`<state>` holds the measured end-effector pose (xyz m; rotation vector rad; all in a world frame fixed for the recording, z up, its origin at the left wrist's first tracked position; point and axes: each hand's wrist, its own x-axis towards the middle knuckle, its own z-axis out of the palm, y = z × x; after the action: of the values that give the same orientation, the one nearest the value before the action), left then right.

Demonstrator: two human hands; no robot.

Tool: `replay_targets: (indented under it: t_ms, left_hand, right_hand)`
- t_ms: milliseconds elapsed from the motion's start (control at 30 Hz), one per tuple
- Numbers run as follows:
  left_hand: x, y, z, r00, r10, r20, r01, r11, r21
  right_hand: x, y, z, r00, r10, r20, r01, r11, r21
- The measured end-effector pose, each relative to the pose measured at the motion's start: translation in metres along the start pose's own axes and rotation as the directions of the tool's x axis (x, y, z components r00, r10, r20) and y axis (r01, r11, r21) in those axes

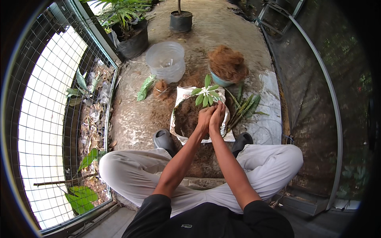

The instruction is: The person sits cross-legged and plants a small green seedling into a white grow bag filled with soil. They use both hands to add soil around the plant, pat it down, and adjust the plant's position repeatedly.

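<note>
My left hand (205, 116) and my right hand (217, 116) are closed together over the right part of an open white sack (173, 123). A small leafy plant cutting (205, 96) rises just beyond my fingertips, its green leaves spread out. Both hands close around its lower part, which they hide along with anything else between the palms. Brown, fibrous soil mix (185, 115) fills the sack, its left side showing beside my left hand.
Beyond the sack are a clear plastic tub (164, 65) and a blue bowl (219, 80) heaped with coconut fibre (227, 62). A fibre clump (161, 89) and green leaf (146, 88) lie left, cut leafy stems (247, 107) right. Black-potted plants (181, 23) stand farther off; wire mesh (51, 119) flanks the left.
</note>
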<state>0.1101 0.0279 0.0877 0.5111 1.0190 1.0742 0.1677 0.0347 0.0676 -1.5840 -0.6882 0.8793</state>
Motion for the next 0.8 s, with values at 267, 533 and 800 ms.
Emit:
replay_targets:
  t_ms: [267,533,800]
  left_hand:
    - [0.015,-0.014,-0.013,0.946,-0.257,0.197,0.324,0.752,-0.574]
    - [0.031,0.026,-0.058,0.952,-0.27,0.145,0.289,0.635,-0.717]
    - [0.026,0.083,-0.077,0.987,-0.14,0.073,0.142,0.578,-0.804]
  right_hand:
    - [0.016,-0.012,-0.007,0.964,0.217,0.155,-0.23,0.97,0.073]
    - [0.021,-0.032,-0.022,0.94,0.287,0.185,-0.32,0.928,0.188]
    - [0.036,0.113,-0.055,0.932,0.304,0.2,-0.204,0.891,-0.405]
